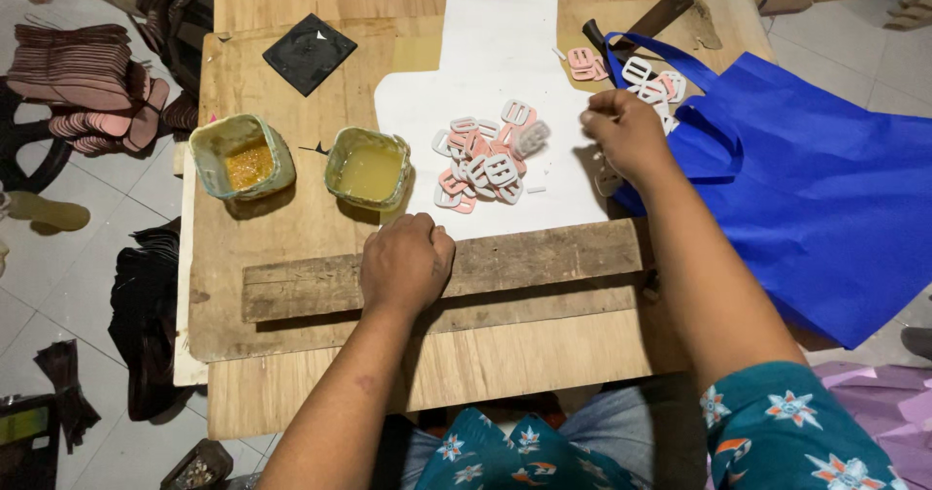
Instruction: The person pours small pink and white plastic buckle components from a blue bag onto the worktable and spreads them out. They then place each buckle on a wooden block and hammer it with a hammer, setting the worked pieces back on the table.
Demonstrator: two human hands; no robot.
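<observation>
Nearest the lens: teal flowered sleeve, two bare forearms reaching out. Left hand clenched, knuckles resting on one worn wooden slat; holds nothing visible. Right hand curled loosely at the rim of one blue fabric bag; contents of its fingers cannot be told. One heap of pink and white plastic buckles on a white sheet, between the hands; a smaller cluster at the bag's mouth. Two glue pots, side by side, left of the heap. One black square. Surface: stained plywood board over a wooden table. Floor pale tile; stacked soles far left.
</observation>
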